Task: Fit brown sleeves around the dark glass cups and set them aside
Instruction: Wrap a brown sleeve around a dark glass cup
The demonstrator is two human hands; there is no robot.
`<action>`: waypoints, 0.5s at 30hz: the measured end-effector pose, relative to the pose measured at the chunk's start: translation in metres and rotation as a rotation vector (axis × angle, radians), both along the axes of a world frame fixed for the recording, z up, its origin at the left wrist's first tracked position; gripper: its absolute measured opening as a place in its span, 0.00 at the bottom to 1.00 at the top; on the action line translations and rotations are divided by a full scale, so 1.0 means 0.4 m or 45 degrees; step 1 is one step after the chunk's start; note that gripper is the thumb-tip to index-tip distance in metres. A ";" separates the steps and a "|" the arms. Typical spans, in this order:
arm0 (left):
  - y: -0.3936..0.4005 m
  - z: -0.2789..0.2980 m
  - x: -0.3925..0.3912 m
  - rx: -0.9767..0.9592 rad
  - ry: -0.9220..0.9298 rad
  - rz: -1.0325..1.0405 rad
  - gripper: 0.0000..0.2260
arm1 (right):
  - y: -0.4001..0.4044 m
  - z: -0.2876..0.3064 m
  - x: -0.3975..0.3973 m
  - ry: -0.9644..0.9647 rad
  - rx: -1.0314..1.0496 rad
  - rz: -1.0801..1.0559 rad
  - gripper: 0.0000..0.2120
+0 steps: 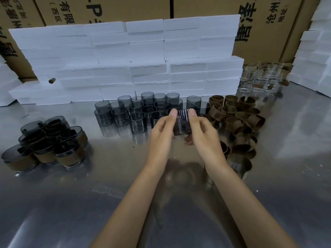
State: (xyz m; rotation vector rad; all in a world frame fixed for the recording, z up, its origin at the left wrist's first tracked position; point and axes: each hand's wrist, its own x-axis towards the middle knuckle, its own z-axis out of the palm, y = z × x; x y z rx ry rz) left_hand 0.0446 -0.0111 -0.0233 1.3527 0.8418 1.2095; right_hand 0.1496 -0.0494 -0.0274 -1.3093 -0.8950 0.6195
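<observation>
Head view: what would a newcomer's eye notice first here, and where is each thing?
First, the two hands at the centre: the left hand and the right hand hold one dark glass cup between them above the metal table. Behind them stands a cluster of bare dark cups, with a pile of brown sleeves to the right. At the far left sit the finished sleeved cups, and a wall of white foam blocks fills the back.

Black Chinese characters, "有限" and "沧州" among them, on cardboard boxes [114, 9].
</observation>
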 end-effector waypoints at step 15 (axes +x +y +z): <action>0.013 0.002 -0.015 -0.175 -0.055 -0.340 0.23 | -0.016 0.014 0.009 0.232 -0.042 0.091 0.22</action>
